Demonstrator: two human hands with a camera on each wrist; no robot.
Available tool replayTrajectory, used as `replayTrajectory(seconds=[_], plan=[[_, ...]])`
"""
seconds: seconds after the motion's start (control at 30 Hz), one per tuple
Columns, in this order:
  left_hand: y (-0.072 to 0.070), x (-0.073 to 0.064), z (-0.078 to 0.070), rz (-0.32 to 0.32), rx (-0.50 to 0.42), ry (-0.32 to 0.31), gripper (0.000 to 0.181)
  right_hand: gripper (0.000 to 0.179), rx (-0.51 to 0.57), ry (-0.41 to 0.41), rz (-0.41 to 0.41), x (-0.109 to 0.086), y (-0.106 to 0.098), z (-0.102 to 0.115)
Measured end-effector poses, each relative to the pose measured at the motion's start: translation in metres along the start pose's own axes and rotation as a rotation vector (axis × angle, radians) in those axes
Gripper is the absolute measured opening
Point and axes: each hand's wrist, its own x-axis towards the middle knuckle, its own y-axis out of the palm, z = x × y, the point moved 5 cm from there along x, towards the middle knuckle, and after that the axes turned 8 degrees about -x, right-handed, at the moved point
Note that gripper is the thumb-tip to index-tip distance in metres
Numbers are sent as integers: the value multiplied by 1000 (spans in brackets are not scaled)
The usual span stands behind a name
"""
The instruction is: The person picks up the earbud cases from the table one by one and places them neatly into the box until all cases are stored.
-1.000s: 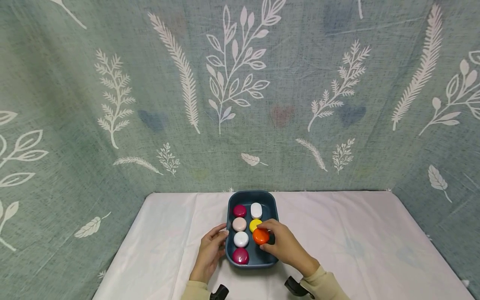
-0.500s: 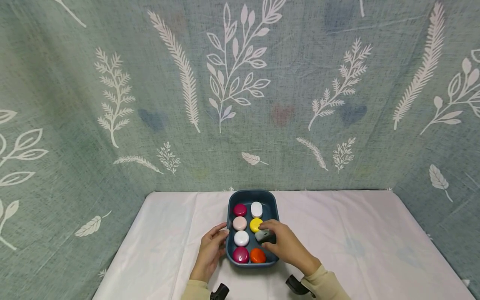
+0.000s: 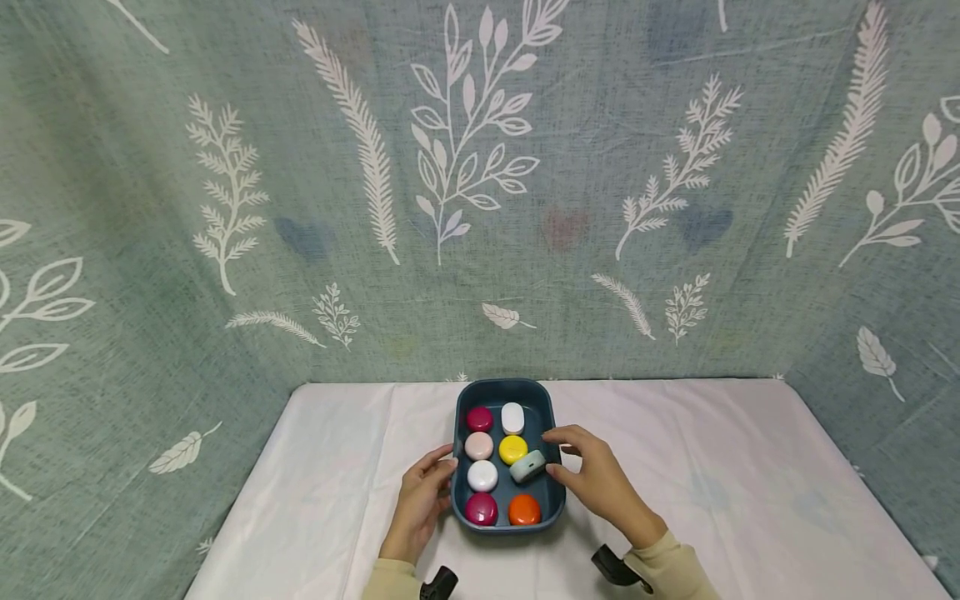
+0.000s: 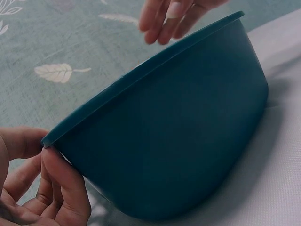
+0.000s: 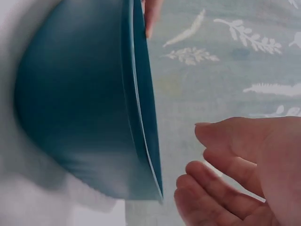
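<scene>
A deep dark-blue plastic tub (image 3: 507, 530) stands on the table in front of me. My left hand (image 3: 420, 504) pinches its left rim between thumb and finger, as the left wrist view shows. My right hand (image 3: 596, 475) holds nothing, its fingers relaxed beside the right rim. Nearest to it inside the tub, a grey-green rounded piece (image 3: 528, 467) leans tilted against a yellow round one (image 3: 513, 450). An orange round piece (image 3: 524, 509) lies at the near right. At the near left is a crimson round piece (image 3: 481, 508).
More smooth pieces sit in the tub: a white round one (image 3: 482, 476), a pale pink one (image 3: 479, 446), a second crimson one (image 3: 480, 419) and a white oval one (image 3: 513, 418). A white cloth (image 3: 337, 500) covers the table. Patterned green fabric (image 3: 480, 325) hangs behind.
The orange piece has left my right hand and lies at the near right. The grey-green piece then shows in that hand's grasp and now leans free, while the hand has drawn back right.
</scene>
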Motion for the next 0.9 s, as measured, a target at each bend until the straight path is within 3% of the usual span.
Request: replayTrajectory(seconds=[0.27, 0.9], plan=[[1, 0, -1, 3, -9, 6, 41, 45, 4, 7, -146, -8, -21, -13], [2, -1, -2, -2, -23, 6, 38, 45, -37, 88, -213, -27, -51, -48]])
